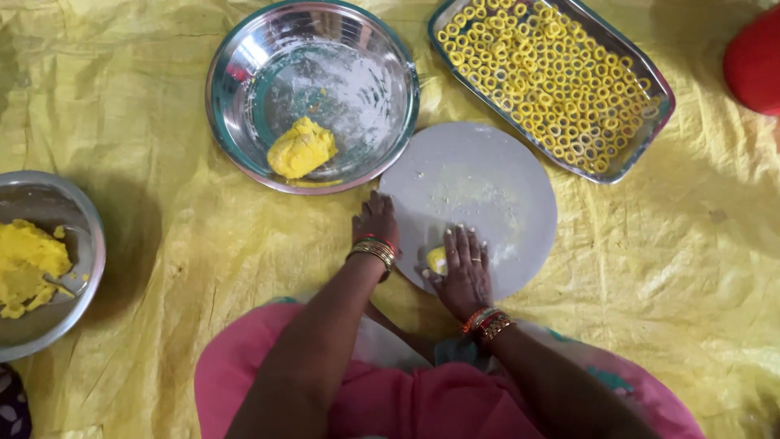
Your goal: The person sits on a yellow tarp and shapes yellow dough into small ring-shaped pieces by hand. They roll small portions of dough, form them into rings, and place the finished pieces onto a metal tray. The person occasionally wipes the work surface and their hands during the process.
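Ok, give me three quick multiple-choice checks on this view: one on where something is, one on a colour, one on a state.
1. Where is the small yellow dough piece?
A. in the rectangular steel tray
B. on the round grey board, under the right hand
C. in the left-edge steel bowl

2. What colour is the crinkled plastic sheet on the floor?
A. blue
B. white
C. yellow

3. How does the left hand stand?
A. flat on the board's edge, holding nothing
B. gripping a spoon
C. lifting the tray

Answers:
1 B: the right hand presses the piece against the round grey board.
2 C: the sheet is yellow all around.
3 A: its fingers lie spread on the board's rim.
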